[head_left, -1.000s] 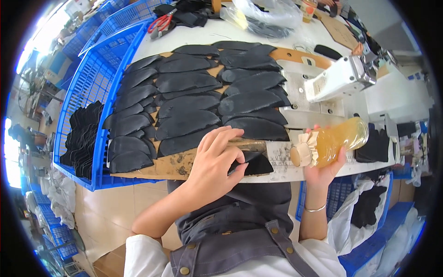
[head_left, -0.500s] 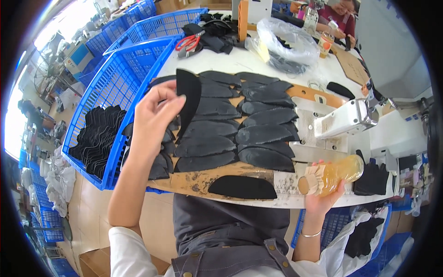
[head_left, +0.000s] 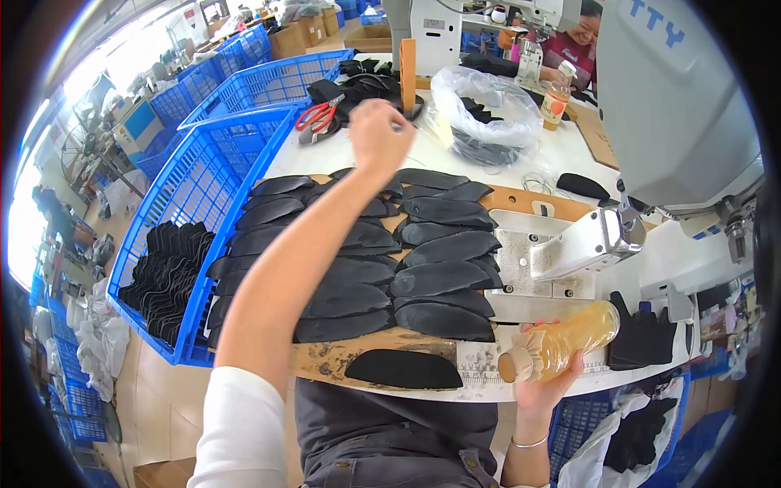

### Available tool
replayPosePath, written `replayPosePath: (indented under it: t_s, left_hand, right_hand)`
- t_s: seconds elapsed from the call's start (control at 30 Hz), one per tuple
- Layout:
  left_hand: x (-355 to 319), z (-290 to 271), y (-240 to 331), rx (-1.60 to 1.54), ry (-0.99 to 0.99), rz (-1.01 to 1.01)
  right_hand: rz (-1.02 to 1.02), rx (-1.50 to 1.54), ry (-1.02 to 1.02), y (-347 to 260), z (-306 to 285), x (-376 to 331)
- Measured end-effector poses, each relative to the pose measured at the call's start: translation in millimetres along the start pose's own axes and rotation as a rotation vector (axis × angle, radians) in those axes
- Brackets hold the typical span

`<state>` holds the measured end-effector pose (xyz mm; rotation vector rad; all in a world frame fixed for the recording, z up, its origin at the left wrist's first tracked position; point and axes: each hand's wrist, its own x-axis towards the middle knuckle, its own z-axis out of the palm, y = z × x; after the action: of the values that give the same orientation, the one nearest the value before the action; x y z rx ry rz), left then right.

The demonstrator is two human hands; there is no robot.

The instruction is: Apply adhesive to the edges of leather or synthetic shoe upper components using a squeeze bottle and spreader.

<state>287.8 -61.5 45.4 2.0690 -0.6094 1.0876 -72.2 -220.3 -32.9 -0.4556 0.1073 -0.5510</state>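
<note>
My left hand [head_left: 381, 140] reaches far over the table beside a pile of black fabric pieces [head_left: 370, 85]. Its fingers are curled and blurred; a dark bit shows at them, but I cannot make out what they hold. My right hand [head_left: 547, 390], at the near edge, grips a clear bottle [head_left: 569, 340] of amber liquid, tilted, its wrapped tan end pointing left. Dark curved pieces [head_left: 443, 252] lie overlapping in rows on a brown board [head_left: 325, 358]. One black half-moon piece [head_left: 403, 368] lies apart in front, close to the board's near edge.
Red-handled scissors [head_left: 319, 118] lie behind the rows. A blue basket [head_left: 191, 244] with stacked black pieces stands left. A plastic bag [head_left: 486, 114] and a spray bottle [head_left: 556, 98] stand farther back. The machine's metal arm [head_left: 582, 244] juts in from the right. A co-worker [head_left: 573, 49] sits opposite.
My left hand has swung from above the left rows to the far pile; the black half-moon piece it held is no longer clearly visible. The right hand still holds the bottle. The view has shifted.
</note>
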Motion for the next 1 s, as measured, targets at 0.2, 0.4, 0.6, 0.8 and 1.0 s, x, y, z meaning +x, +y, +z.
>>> replayPosePath:
  t_s: [0.2, 0.4, 0.6, 0.8, 1.0]
  left_hand:
    - [-55, 43, 37, -0.085, -0.328, 0.076]
    - [-45, 18, 39, -0.087, -0.66, 0.263]
    - [-44, 18, 42, -0.064, -0.753, 0.272]
    - [-40, 20, 41, -0.052, -0.671, 0.235]
    - [-34, 16, 44, 0.042, -0.604, 0.306]
  right_hand:
    - [0.017, -0.013, 0.037, 0, -4, -2]
    - [0.02, -0.04, 0.015, -2, -5, 0]
    - [0.034, -0.019, 0.003, -1, 0, 0]
    - [0.036, -0.004, 0.038, -1, 2, 0]
    - [0.019, -0.015, 0.051, -1, -3, 1]
